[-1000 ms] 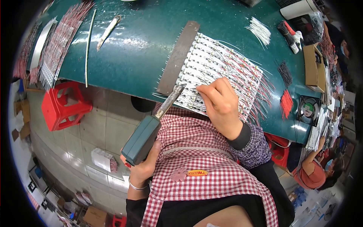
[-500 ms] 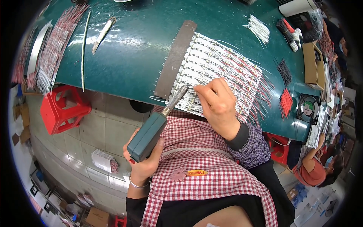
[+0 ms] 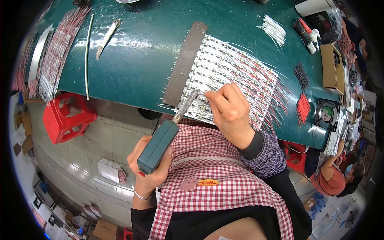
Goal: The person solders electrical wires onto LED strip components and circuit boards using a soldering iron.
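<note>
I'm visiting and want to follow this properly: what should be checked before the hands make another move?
1. Tool firmly held: ok; the left hand is wrapped around the green tool.
2. Tool's metal tip over the white panel: ok; whether it touches is unclear.
3. Right hand holding a wire: cannot tell; its thumb and forefinger are pinched together beside the tip.
4. Tip hot: cannot tell.
5. Wires on the panel lying tidy: not ok; red, white and dark ones cross each other.
6. Brown bar along the panel's left edge: ok.
</note>
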Demonstrator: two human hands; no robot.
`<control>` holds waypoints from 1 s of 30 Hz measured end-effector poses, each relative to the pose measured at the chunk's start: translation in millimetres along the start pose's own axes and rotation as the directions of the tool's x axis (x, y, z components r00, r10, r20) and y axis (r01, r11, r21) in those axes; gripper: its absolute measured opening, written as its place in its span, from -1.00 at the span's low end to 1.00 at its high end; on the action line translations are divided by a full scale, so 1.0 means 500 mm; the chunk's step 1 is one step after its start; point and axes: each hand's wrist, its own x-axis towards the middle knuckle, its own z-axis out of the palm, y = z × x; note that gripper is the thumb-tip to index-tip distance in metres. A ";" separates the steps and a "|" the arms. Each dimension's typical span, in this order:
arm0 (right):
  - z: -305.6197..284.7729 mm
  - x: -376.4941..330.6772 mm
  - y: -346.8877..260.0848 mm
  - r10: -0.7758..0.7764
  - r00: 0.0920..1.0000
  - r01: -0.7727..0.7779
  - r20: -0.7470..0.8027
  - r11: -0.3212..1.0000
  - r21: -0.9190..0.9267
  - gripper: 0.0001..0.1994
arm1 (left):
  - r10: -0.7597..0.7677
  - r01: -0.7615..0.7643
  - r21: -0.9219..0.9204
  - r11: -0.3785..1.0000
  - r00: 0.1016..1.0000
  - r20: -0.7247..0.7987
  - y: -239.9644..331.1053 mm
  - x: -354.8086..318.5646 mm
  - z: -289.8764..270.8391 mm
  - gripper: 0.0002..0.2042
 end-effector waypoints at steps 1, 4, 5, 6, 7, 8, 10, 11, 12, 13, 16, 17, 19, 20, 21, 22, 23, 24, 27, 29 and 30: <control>-0.001 0.000 0.001 -0.018 1.000 0.018 0.006 1.000 -0.008 -0.81 | 0.102 -0.095 0.137 0.986 0.994 -0.042 -0.002 -0.001 -0.001 -0.82; -0.002 -0.001 0.001 -0.012 1.000 0.012 0.006 1.000 -0.004 -0.81 | -0.026 0.031 0.029 0.999 0.987 -0.158 -0.004 -0.003 -0.018 -0.83; -0.002 -0.002 0.001 -0.012 1.000 0.012 -0.001 1.000 -0.003 -0.81 | -0.082 0.085 0.016 0.996 0.987 -0.138 -0.004 0.000 -0.024 -0.84; -0.003 -0.003 0.001 -0.004 1.000 0.004 0.006 1.000 -0.002 -0.80 | -0.115 0.118 0.002 0.993 0.971 -0.210 -0.004 0.007 -0.028 -0.81; -0.003 -0.004 0.000 0.004 1.000 -0.004 0.011 1.000 -0.001 -0.80 | -0.095 0.104 0.023 0.994 0.963 -0.250 -0.004 0.019 -0.035 -0.77; -0.004 -0.004 0.000 0.000 1.000 0.000 0.000 1.000 0.003 -0.80 | -0.075 0.092 0.045 0.995 0.954 -0.291 -0.002 0.034 -0.042 -0.73; -0.007 -0.002 -0.002 0.009 1.000 -0.009 0.022 1.000 0.019 -0.80 | 0.038 -0.009 0.080 0.997 0.927 -0.372 0.008 0.074 -0.055 -0.72; -0.009 0.000 -0.003 -0.005 1.000 0.004 0.005 1.000 0.028 -0.80 | 0.166 -0.142 0.090 0.986 0.904 -0.394 0.017 0.101 -0.064 -0.72; -0.011 0.002 -0.006 -0.001 1.000 0.001 0.009 1.000 0.020 -0.80 | 0.179 -0.164 0.074 0.984 0.846 -0.502 0.032 0.123 -0.068 -0.72; -0.013 0.005 -0.008 0.010 1.000 -0.010 0.004 1.000 0.014 -0.79 | 0.159 -0.155 0.060 0.986 0.777 -0.610 0.046 0.149 -0.069 -0.71; -0.016 0.010 -0.014 0.002 1.000 -0.002 0.005 1.000 0.018 -0.78 | 0.156 -0.338 -0.171 0.925 0.751 -0.642 0.049 0.279 -0.072 -0.81; -0.017 0.009 -0.015 0.012 1.000 -0.013 0.009 1.000 0.016 -0.78 | 0.148 -0.232 -0.061 0.971 0.779 -0.609 0.038 0.338 -0.073 -0.81; -0.016 0.009 -0.013 0.000 1.000 0.000 -0.004 1.000 0.011 -0.77 | -0.172 0.132 -0.133 0.982 0.916 -0.363 0.024 0.422 -0.082 -0.78; -0.016 0.009 -0.011 -0.008 1.000 0.008 -0.004 1.000 0.009 -0.77 | -0.061 0.005 -0.139 0.990 0.911 -0.407 0.015 0.422 -0.068 -0.80; -0.015 0.008 -0.010 0.006 1.000 -0.006 -0.015 1.000 0.006 -0.78 | -0.102 0.044 -0.140 0.989 0.892 -0.440 0.009 0.421 -0.053 -0.81; -0.014 0.007 -0.007 0.016 1.000 -0.016 -0.010 1.000 0.001 -0.78 | -0.020 -0.041 -0.136 0.990 0.906 -0.424 0.007 0.411 -0.045 -0.81; -0.013 0.005 -0.006 0.011 1.000 -0.011 -0.013 1.000 0.006 -0.78 | -0.049 -0.054 -0.231 0.972 0.906 -0.420 0.007 0.377 -0.037 -0.80; -0.011 0.003 -0.003 -0.006 1.000 0.006 -0.013 1.000 0.008 -0.79 | -0.083 -0.067 -0.327 0.943 0.902 -0.423 0.012 0.339 -0.031 -0.78; -0.006 -0.003 0.001 -0.025 0.999 0.025 -0.036 1.000 -0.004 -0.79 | -0.152 -0.018 -0.493 0.870 0.940 -0.304 0.032 0.221 -0.018 -0.73; -0.005 -0.004 0.003 -0.027 0.999 0.027 -0.033 1.000 0.005 -0.79 | -0.188 0.098 -0.509 0.855 0.974 -0.128 0.036 0.154 -0.024 -0.67; -0.004 -0.005 0.004 -0.029 0.999 0.030 -0.034 0.999 0.013 -0.79 | -0.228 0.146 -0.492 0.859 0.967 -0.111 0.034 0.123 -0.021 -0.67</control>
